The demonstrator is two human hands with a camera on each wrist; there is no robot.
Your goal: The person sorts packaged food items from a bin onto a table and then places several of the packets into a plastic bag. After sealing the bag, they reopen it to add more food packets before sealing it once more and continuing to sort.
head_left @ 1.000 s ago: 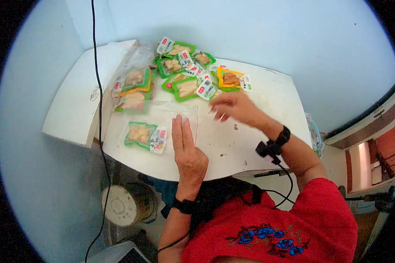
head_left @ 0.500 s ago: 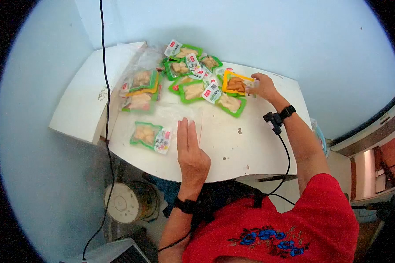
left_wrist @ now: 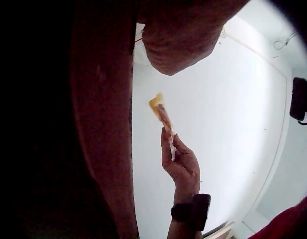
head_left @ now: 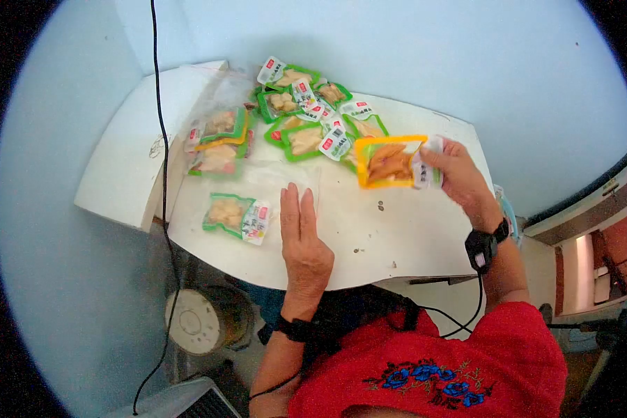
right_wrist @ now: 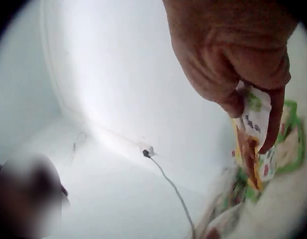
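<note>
My right hand (head_left: 465,181) pinches the white end of a yellow-edged food packet (head_left: 390,164) between thumb and fingers, raised over the table's right part. Brown pieces show through its window. The left wrist view catches this packet (left_wrist: 163,113) nearly edge-on. With fingers straight, my left hand (head_left: 305,251) rests at the edge of a clear plastic bag (head_left: 272,182) spread on the table. Left of those fingers, a green-edged packet (head_left: 228,212) with pale pieces lies flat on the bag's area.
Several green-edged packets (head_left: 304,141) overlap at the back of the white table (head_left: 425,237). A clear bag with stacked packets (head_left: 219,159) sits at the left, beside a raised white panel (head_left: 115,153). A black cable (head_left: 161,139) hangs on the left. Below stands a lidded bucket (head_left: 191,320).
My right hand reached to the back right, took hold of the yellow-edged packet and drew it up off the pile toward me. The left hand has stayed in place.
</note>
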